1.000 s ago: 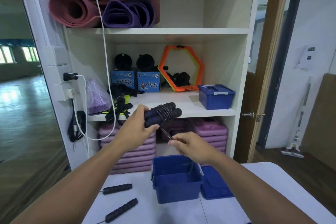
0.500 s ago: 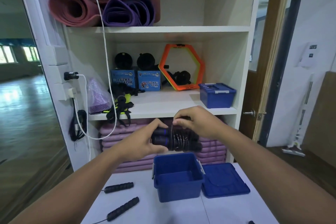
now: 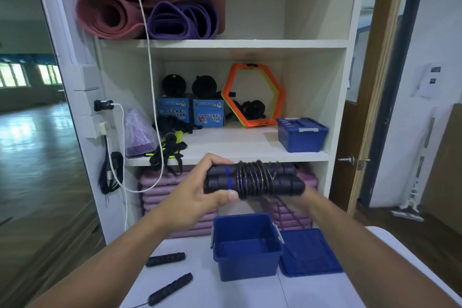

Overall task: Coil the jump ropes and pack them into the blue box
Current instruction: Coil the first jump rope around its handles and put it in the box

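Two black handles of a jump rope [image 3: 252,180] are held side by side, level, in mid-air above the open blue box [image 3: 246,245]. The cord is wound in several turns around the middle of the handle pair. The left hand [image 3: 200,192] is clenched on the handle ends at 9 o'clock of the bundle, thumb along the underside. The right hand [image 3: 303,196] sits behind and beneath the 3 o'clock end and is mostly hidden; whether it grips the handles or the cord cannot be told. A length of loose cord [image 3: 287,210] hangs from the bundle toward 5 o'clock.

The blue box stands on the white table [image 3: 312,292] at 6 o'clock of the bundle and appears empty; its lid [image 3: 310,252] lies flat just beside it at 3 o'clock. Two further handles [image 3: 170,270], belonging to a second rope, lie on the table at 8 o'clock of the box, not yet coiled.

Assessment: winding is nearly complete but the tail remains free. To finish well, the left hand should hold the handles square while the remaining cord is laid in snug, adjacent turns, then the end tucked under a prior turn. Slack turns risk unravelling once the bundle is lowered into the box.
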